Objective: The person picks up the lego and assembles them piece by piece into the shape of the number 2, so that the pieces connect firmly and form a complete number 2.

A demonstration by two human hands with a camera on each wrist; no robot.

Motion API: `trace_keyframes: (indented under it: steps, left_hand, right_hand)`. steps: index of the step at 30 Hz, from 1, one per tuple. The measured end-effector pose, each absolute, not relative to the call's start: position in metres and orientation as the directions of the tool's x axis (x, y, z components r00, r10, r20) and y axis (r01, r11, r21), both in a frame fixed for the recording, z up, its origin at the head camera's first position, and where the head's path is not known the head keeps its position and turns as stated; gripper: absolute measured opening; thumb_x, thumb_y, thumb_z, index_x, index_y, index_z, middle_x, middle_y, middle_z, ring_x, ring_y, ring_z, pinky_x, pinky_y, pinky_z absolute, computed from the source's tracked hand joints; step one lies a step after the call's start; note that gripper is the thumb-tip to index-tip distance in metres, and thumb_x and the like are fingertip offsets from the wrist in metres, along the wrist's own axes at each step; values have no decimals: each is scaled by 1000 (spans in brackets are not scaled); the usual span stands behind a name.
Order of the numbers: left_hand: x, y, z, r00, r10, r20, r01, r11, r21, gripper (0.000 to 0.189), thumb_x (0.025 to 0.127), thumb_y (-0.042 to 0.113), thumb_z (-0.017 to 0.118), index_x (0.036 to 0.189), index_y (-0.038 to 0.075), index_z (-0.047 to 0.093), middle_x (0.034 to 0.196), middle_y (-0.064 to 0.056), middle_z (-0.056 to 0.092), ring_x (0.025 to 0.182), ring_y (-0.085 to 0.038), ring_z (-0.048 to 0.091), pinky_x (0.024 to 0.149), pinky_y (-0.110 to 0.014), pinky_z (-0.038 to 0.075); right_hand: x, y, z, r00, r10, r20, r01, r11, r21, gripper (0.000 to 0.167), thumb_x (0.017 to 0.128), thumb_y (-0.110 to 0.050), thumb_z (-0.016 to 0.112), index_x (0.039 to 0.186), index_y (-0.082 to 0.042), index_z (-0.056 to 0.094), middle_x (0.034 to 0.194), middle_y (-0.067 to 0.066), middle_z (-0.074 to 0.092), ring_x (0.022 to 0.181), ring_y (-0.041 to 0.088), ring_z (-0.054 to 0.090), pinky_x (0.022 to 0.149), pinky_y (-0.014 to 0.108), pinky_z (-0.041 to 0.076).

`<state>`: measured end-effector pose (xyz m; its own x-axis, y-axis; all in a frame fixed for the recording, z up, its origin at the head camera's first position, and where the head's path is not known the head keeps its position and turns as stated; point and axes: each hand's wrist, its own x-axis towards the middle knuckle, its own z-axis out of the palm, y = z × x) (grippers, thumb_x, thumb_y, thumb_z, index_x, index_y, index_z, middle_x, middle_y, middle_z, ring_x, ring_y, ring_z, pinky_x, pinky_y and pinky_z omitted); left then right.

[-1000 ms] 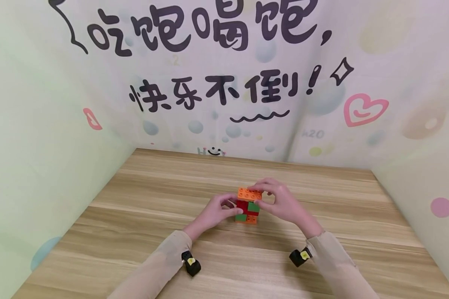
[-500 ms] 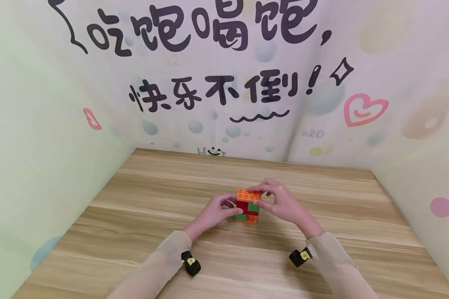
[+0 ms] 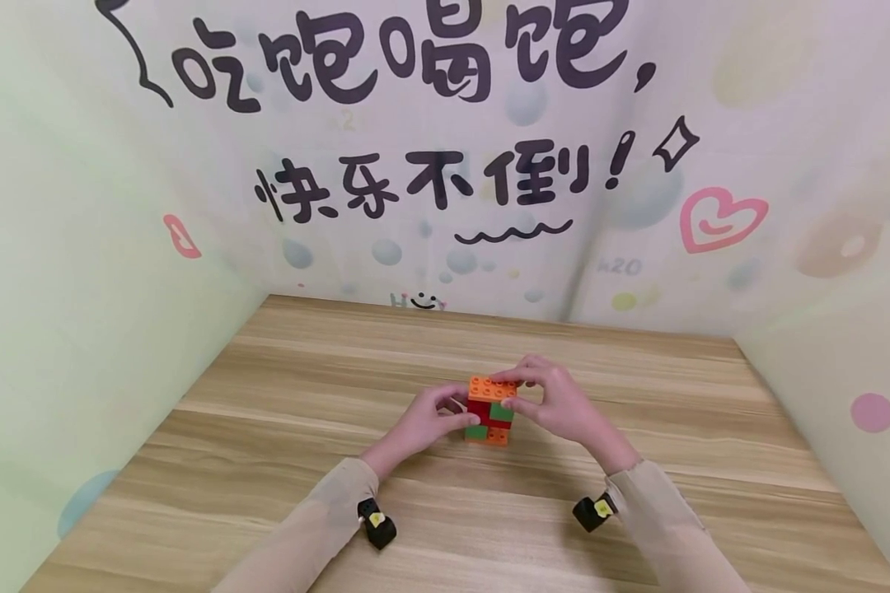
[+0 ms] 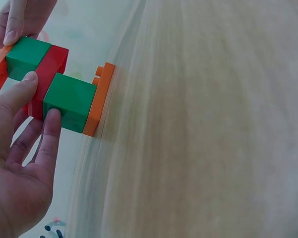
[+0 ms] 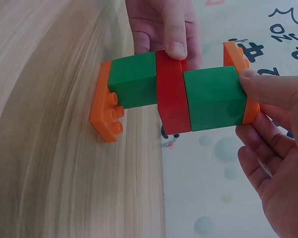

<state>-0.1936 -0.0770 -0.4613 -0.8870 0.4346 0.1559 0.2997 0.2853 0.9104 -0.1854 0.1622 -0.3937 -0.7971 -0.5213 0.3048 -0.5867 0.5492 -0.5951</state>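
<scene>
A small tower of toy building bricks stands on the wooden table. Its base is a flat orange brick (image 5: pixel 101 111) with bare studs on one side. Above it come a lower green block (image 5: pixel 133 80), a red brick (image 5: pixel 173 101) and an upper green block (image 5: pixel 213 99). A flat orange brick (image 3: pixel 484 390) lies across the top, studs up. From the left, my left hand (image 3: pixel 432 422) grips the tower around the red brick, its thumb on the red side. My right hand (image 3: pixel 562 405) pinches the top orange brick at its right end, with the thumb also against the upper green block.
The wooden table (image 3: pixel 326 371) reaches back to a printed cloth wall (image 3: pixel 386 222), with more cloth at both sides. A black wrist camera (image 3: pixel 378 527) sits below the left hand, another black camera (image 3: pixel 593 512) below the right.
The top orange brick and my right hand have shifted slightly left and down. My left hand has stayed almost still on the tower.
</scene>
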Motion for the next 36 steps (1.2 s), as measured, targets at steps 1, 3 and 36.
trace_keyframes:
  steps: [1, 3, 36]
  left_hand:
    - [-194, -77, -461, -887, 435, 156, 299, 284, 911, 36, 89, 21, 74, 123, 11, 66, 115, -9, 71, 94, -16, 65, 82, -24, 54]
    - [-194, -76, -461, -887, 435, 154, 299, 287, 910, 36, 89, 20, 74, 123, 11, 67, 115, -9, 71, 95, -17, 65, 82, -25, 54]
    - [-191, -76, -459, -902, 413, 122, 268, 315, 911, 35, 89, 22, 75, 121, 12, 67, 114, -9, 71, 94, -18, 66, 80, -25, 55]
  right_hand:
    - [-185, 162, -394, -800, -518, 302, -582, 551, -598, 36, 86, -18, 77, 121, -23, 71, 100, -5, 65, 93, 14, 59, 81, 31, 50]
    - [-185, 162, -394, -805, -513, 299, -576, 554, -601, 36, 86, -19, 77, 120, -24, 71, 101, -5, 66, 94, 17, 60, 82, 32, 50]
    - [-183, 159, -399, -807, -485, 337, -581, 550, -600, 37, 83, -16, 79, 119, -21, 72, 102, -4, 68, 97, 13, 60, 89, 39, 51]
